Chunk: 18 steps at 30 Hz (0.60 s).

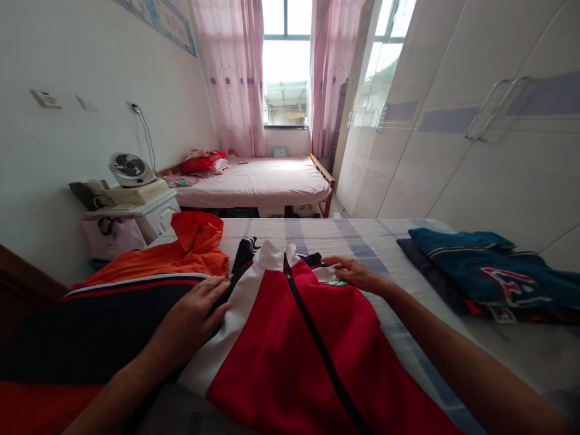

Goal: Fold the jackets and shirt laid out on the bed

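Note:
A red and white zip-up jacket [281, 338] with a black zipper lies front up before me, its white collar [269, 256] pointing away. Flat fingers of my left hand [203, 308] rest at the jacket's white left shoulder, beside dark fabric. My right hand [356, 275] touches the opposite shoulder with its fingers stretched out, near a small green and white mark [335, 283]. Dark striped clothing [244, 251] shows partly from under the collar. Left of the jacket is an orange and black garment [122, 314], partly covered by my left forearm.
Folded dark and teal clothes [493, 266] are stacked on the right of the striped bedsheet [357, 241]. Beyond stands a second bed [272, 181] below the window. A small fan [130, 168] sits on a white cabinet [156, 214] at left; white wardrobes [453, 169] line the right.

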### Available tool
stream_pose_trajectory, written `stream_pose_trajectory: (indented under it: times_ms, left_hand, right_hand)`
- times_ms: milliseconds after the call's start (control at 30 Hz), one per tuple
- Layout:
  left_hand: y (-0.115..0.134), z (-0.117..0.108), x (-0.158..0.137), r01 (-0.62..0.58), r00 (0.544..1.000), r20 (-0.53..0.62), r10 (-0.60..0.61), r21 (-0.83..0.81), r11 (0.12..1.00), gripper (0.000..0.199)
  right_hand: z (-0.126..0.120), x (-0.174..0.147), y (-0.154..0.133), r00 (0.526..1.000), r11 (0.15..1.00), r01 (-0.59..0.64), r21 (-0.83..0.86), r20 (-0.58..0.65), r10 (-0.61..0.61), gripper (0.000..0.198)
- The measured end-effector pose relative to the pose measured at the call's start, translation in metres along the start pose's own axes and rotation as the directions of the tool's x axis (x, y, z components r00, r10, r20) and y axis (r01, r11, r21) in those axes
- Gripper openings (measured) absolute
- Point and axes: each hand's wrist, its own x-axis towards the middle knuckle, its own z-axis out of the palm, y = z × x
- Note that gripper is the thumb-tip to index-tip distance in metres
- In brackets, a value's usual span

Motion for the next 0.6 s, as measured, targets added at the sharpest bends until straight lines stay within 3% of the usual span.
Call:
stream_pose_trajectory:
  times_ms: [67, 167, 267, 367, 433, 533, 600]
  left_hand:
    - [0.014, 0.018, 0.007, -0.024, 0.992, 0.122, 0.013, 0.082, 0.996, 0.062]
    - [0.022, 0.027, 0.011, -0.030, 0.980, 0.201, 0.007, 0.114, 0.993, 0.068]
    - [0.025, 0.020, 0.007, 0.043, 0.971, 0.234, -0.057, 0.065, 0.997, 0.048]
    - [0.025, 0.006, 0.002, 0.158, 0.940, 0.307, -0.153, 0.008, 0.987, 0.028]
    - [0.021, -0.004, -0.001, 0.203, 0.940, 0.285, -0.186, -0.033, 0.979, 0.028]
    - [0.011, -0.013, -0.002, 0.178, 0.976, 0.140, -0.166, -0.085, 0.980, 0.036]
    - [0.006, -0.013, 0.000, 0.116, 0.989, 0.107, -0.107, -0.090, 0.989, 0.058]
  right_hand:
    - [0.005, 0.007, -0.001, 0.998, 0.992, 0.052, -0.112, 0.054, -0.046, 0.042]
    - [0.016, 0.008, -0.005, 0.998, 0.962, 0.058, -0.266, 0.041, -0.049, 0.035]
    - [0.020, 0.001, -0.015, 0.999, 0.952, 0.026, -0.306, -0.020, -0.034, 0.019]
    - [0.002, -0.015, -0.033, 0.979, 0.939, -0.021, -0.344, -0.199, -0.051, 0.026]
    - [-0.020, -0.030, -0.049, 0.908, 0.941, -0.067, -0.333, -0.411, -0.080, 0.030]
    - [-0.051, -0.061, -0.072, 0.684, 0.970, -0.069, -0.233, -0.719, -0.124, 0.026]
    - [-0.060, -0.081, -0.083, 0.580, 0.980, -0.032, -0.197, -0.802, -0.142, 0.024]
